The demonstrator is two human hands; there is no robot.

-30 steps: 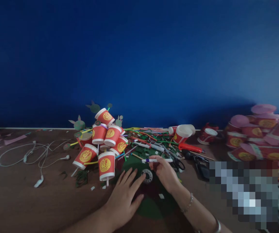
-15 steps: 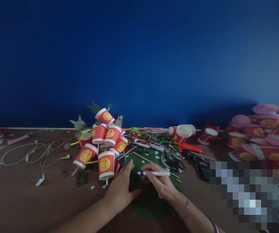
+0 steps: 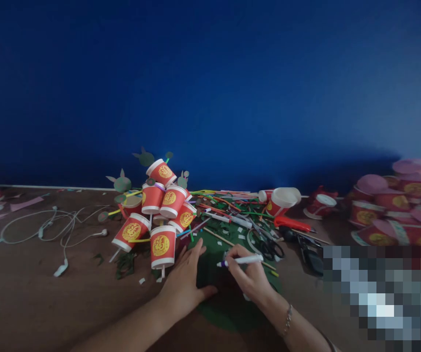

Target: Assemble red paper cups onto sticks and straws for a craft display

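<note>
The right hand [image 3: 251, 278] grasps a white pen [image 3: 240, 261] in its fingers over the green sheet [image 3: 228, 308] on the surface, the left hand [image 3: 183, 286] lies released and flat on it beside upturned red cups [image 3: 162, 247], their insides hidden.

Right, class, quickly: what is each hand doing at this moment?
Left hand: open, flat on the green sheet.
Right hand: closed on a white pen.
</note>
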